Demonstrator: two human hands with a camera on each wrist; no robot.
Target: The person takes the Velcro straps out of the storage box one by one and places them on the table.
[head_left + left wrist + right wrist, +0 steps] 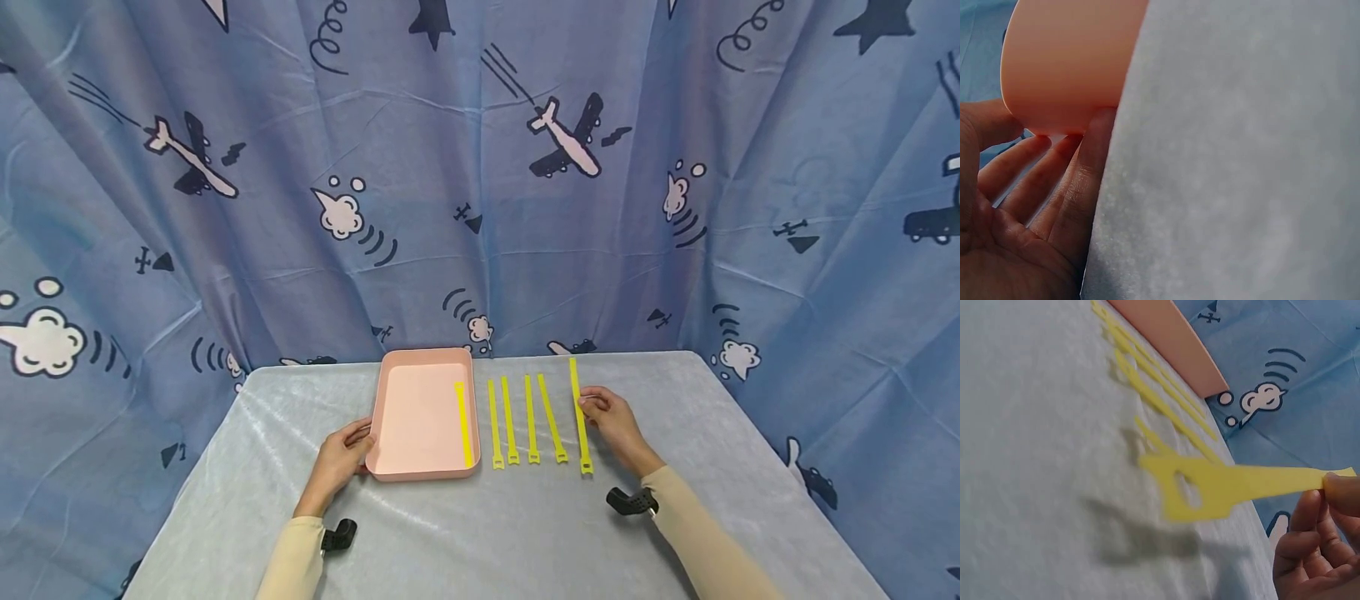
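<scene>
My left hand (342,460) holds the near left corner of a shallow pink tray (423,475), thumb at the rim and fingertips against its outer side (1072,69). One yellow cable tie (463,425) with a slotted head lies along the right side inside the tray. With thumb and fingers, my right hand (613,423) pinches another yellow cable tie (581,421). In the right wrist view that cable tie (1241,483) hangs above the cloth, casting a shadow, its slotted head away from the fingers.
Several more yellow cable ties (530,421) lie in a spaced row between the tray and my right hand. A grey-white cloth (480,542) covers the table. Behind its far edge hangs a blue patterned curtain (420,275).
</scene>
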